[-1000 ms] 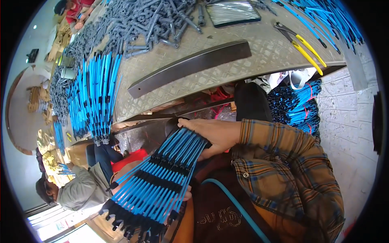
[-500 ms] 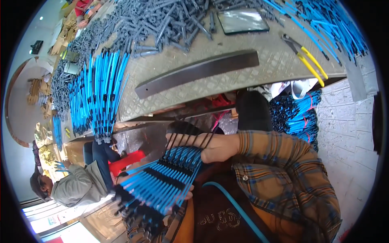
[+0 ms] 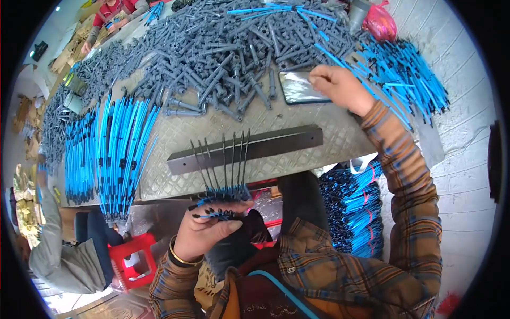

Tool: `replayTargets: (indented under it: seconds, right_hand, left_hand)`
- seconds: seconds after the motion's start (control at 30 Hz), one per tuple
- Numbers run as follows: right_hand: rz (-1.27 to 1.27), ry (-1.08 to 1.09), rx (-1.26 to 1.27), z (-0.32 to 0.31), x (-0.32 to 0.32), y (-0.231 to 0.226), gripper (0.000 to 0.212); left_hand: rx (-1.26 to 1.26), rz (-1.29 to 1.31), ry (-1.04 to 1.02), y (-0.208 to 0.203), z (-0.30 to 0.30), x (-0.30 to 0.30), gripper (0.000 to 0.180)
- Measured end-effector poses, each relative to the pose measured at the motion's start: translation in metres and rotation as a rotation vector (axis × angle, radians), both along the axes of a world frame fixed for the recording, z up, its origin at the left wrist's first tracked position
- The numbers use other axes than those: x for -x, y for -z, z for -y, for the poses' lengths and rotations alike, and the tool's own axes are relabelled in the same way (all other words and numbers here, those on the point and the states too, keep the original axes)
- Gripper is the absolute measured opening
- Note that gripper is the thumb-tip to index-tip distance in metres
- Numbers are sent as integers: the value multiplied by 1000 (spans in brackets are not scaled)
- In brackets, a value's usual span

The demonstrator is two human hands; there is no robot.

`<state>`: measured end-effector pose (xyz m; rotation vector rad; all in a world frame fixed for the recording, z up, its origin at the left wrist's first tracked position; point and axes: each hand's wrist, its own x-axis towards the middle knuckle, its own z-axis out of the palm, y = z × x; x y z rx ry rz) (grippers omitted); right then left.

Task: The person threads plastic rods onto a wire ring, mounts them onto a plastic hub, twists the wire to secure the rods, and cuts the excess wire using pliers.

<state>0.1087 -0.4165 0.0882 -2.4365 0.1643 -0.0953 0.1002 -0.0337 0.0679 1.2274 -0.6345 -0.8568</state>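
Observation:
My left hand (image 3: 204, 231) is wrapped round a bundle of thin blue rods with black fittings (image 3: 227, 191), seen nearly end-on in front of the table edge. Several thin dark spikes stand up from it. Out over the table, my right hand (image 3: 344, 89) has its fingers bent together above the right end of a flat phone-like slab (image 3: 300, 89) with a dark rim. Whatever those fingers may hold is too small or hidden to name. Between bundle and slab, a dark metal bar (image 3: 249, 149) lies on the table.
Grey plastic tubes (image 3: 218, 58) are heaped across the table's back. Blue rods lie in piles at left (image 3: 117, 154) and right (image 3: 406, 80). Tied blue bundles (image 3: 353, 212) are stacked below the table. One co-worker (image 3: 69, 255) sits left near a red stool (image 3: 134, 260); another (image 3: 114, 13) works behind.
My right hand has left the bundle and reached out over the slab. My left hand has turned the bundle so its spikes point up. The view has shifted; the yellow-handled pliers no longer show.

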Motion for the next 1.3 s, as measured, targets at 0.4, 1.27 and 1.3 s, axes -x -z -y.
replayTargets:
  seconds: [0.4, 1.27, 1.3]
  right_hand:
    - [204, -40, 683, 2, -24, 49, 15]
    - [543, -240, 7, -101, 29, -10, 9]
    - [486, -294, -27, -123, 44, -20, 10]
  left_hand:
    - [-55, -24, 3, -1, 5, 1, 26]
    - [61, -80, -261, 14, 28, 9, 23]
    - [60, -85, -264, 16, 26, 9, 23]
